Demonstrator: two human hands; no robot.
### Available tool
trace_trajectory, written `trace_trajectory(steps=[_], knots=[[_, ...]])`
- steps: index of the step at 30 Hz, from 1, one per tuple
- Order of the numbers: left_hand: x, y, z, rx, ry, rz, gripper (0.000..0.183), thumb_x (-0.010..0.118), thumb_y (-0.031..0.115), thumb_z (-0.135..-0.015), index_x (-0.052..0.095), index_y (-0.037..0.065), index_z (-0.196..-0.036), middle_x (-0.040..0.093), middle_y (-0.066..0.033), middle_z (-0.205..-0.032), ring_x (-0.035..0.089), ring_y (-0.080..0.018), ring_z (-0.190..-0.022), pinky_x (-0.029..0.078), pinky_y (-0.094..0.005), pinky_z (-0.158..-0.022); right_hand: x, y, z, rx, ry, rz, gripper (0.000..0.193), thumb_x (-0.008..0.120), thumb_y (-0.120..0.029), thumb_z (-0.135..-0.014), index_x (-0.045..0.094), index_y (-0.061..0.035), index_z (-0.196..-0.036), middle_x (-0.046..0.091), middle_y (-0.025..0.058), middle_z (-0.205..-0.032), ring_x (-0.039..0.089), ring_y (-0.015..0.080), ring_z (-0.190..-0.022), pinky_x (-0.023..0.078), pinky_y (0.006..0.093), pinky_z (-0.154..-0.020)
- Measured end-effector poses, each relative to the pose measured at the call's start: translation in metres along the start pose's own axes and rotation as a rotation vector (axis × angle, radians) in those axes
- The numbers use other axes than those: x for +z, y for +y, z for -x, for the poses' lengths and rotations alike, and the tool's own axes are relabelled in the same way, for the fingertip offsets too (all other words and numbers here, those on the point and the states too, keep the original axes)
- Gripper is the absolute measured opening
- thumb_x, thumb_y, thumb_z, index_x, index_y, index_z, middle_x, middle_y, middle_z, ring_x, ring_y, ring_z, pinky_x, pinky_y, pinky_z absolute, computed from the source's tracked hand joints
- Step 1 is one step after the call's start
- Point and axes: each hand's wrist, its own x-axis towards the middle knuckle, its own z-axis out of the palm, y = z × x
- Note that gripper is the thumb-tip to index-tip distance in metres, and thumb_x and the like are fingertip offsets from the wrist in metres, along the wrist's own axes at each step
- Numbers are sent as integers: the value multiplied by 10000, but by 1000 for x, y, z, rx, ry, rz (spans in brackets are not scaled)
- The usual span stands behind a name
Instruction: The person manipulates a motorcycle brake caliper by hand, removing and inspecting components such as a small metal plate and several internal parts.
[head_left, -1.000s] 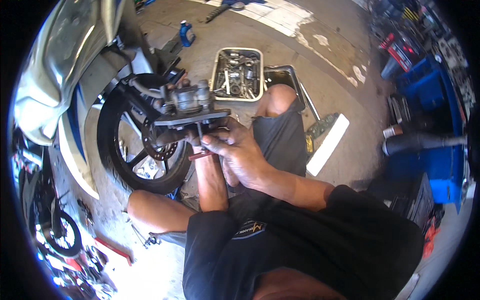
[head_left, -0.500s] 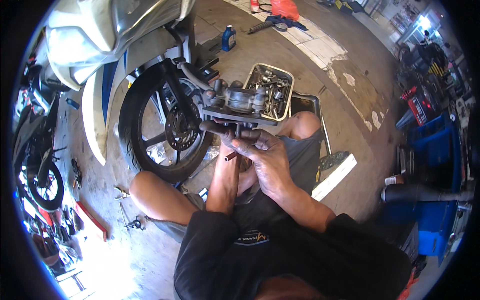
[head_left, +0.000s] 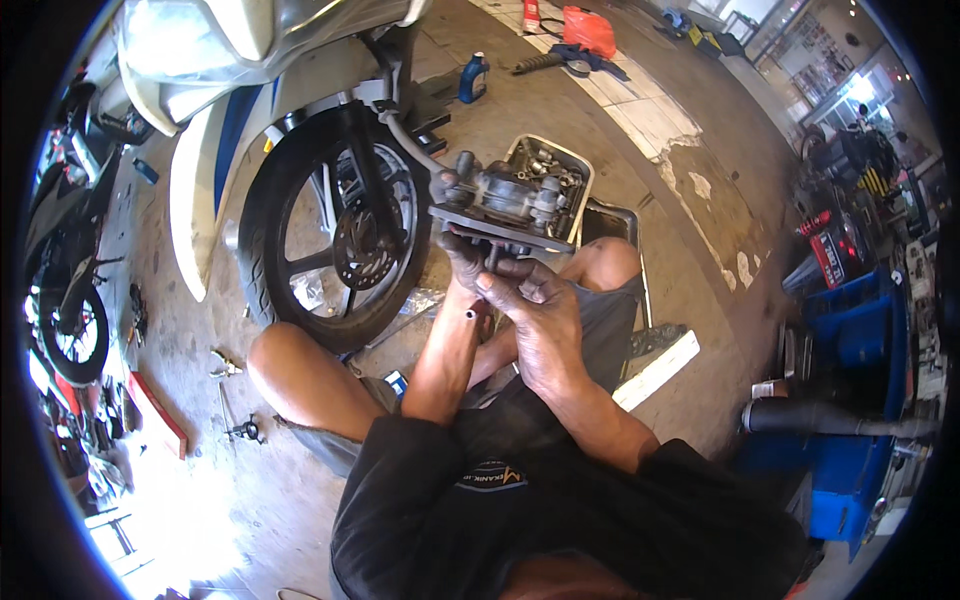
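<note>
Now that the caliper overlaps the tray, upper centre, underside work seems ongoing: left hand grips it, right hand pinches slim rod.

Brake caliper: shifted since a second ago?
Yes: in view, the brake caliper has shifted right against the front wheel, now partly covering the tool tray; camera motion may contribute.

Right of the front wheel, a metal part hides some of the tray, and the right hand partly covers the left hand. Above the wheel, the motorbike body is cut off by the top edge. Far below-left of the wheel, clutter blurs in glare.
</note>
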Motion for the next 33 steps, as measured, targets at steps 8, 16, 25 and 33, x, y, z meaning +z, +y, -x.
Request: trace_trajectory(steps=[8,16,25,33], knots=[[-15,-1,10,-57,-127,78,926,688,633,-756,248,200,-1447,376,-80,-1381,459,-247,-1217,474,-429,-956,5,7,10,-155,-36,103,276,688,-90,-851,646,73,-1070,664,118,-1035,617,185,-927,487,305,-832],[-11,0,3,142,-236,24,788,635,645,-813,300,166,-1342,390,-42,-1190,467,-164,-1056,488,-334,-843,-22,34,1,-298,-202,251,323,574,-160,-941,588,66,-1172,583,161,-1236,589,207,-1073,466,334,-920],[-12,3,0,150,-198,-69,732,583,636,-858,289,161,-1331,412,-19,-1108,489,-100,-902,462,-233,-684,4,21,2,-182,-167,215,337,617,-136,-935,572,62,-1205,592,111,-1201,557,159,-1079,433,292,-918],[-7,3,0,171,-255,26,676,579,593,-886,297,154,-1316,412,-15,-1090,466,-106,-912,442,-263,-740,3,20,8,-202,-108,195,289,614,-115,-929,602,69,-1151,610,109,-1143,571,168,-1044,437,288,-913]])
